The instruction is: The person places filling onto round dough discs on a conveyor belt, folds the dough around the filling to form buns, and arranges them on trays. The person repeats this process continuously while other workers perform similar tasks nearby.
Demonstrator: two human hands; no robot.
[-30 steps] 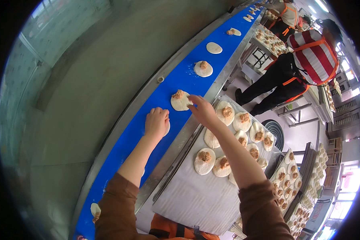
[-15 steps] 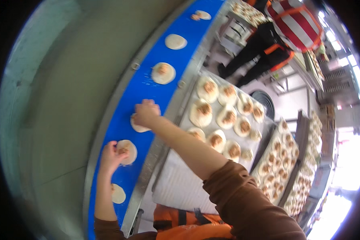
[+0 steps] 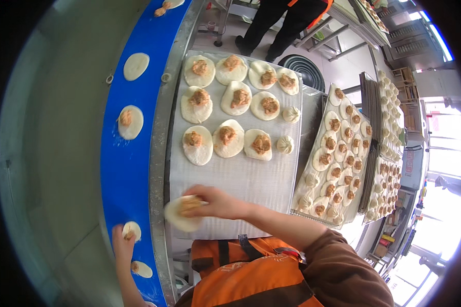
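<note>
In my right hand (image 3: 215, 202) is a round dough wrapper with filling (image 3: 178, 216), blurred by motion. It is pinched at its filled side, above the gap between the blue belt and the near left corner of the lined tray (image 3: 230, 189). My left hand (image 3: 122, 243) is on the belt (image 3: 123, 184), its fingers closed at the left edge of another filled dough wrapper (image 3: 132, 229); the fingertips are partly hidden. Closer to me on the belt lies one more filled wrapper (image 3: 143, 269). Rows of open filled wrappers (image 3: 226, 138) and two pleated buns (image 3: 285, 145) sit on the tray.
Farther up the belt lie a filled wrapper (image 3: 130, 123) and a bare one (image 3: 136, 67). A metal rail (image 3: 161, 128) runs between belt and tray. To the right stand more loaded trays (image 3: 338, 158). A co-worker's legs (image 3: 276, 23) and a dark round coil-like object (image 3: 305, 70) are beyond.
My right hand has lifted a filled wrapper off the belt and carried it right and toward me. My left hand stays low on the belt at a wrapper. The view has swung right.
</note>
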